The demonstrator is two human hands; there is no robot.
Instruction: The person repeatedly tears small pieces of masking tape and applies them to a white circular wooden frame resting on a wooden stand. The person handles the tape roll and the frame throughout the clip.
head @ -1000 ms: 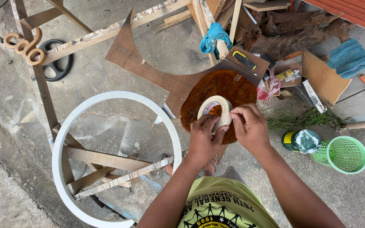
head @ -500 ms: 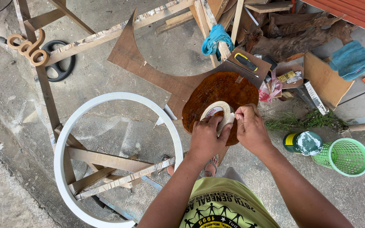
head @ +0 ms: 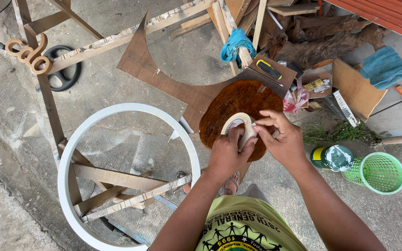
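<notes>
**Picking at the tape roll's edge, over the round brown slab**

Left hand [head: 227, 153] wraps the cream-coloured roll of masking tape [head: 239, 128], fingers closed around its outer band, thumb side towards the body. Right hand [head: 280, 142] meets it from the other side; thumb and forefinger pinch narrowly at the roll's rim, seemingly at the tape's loose end. Whether the end is already lifted, I cannot tell. The roll hangs in the air just above the dark reddish-brown rounded wooden slab [head: 238, 107].

To do this well, in my judgement: keep the roll steady in the left hand, work a nail under the edge, peel squarely so the strip does not split.

Around: a large white ring-shaped frame [head: 73, 153] lies on the concrete to the left, rough wooden slats [head: 131, 195] crossing under it. A thin brown board with a curved cut-out [head: 164, 79] sits beyond. Right of the hands, a tin with a pale lid [head: 333, 158] and a green plastic mesh basket [head: 378, 172]. A yellow-handled screwdriver [head: 268, 69] rests near the slab's far edge, a blue cloth [head: 234, 45] draped above it. Nothing blocks the hands; the clutter crowds the slab's far side.
</notes>
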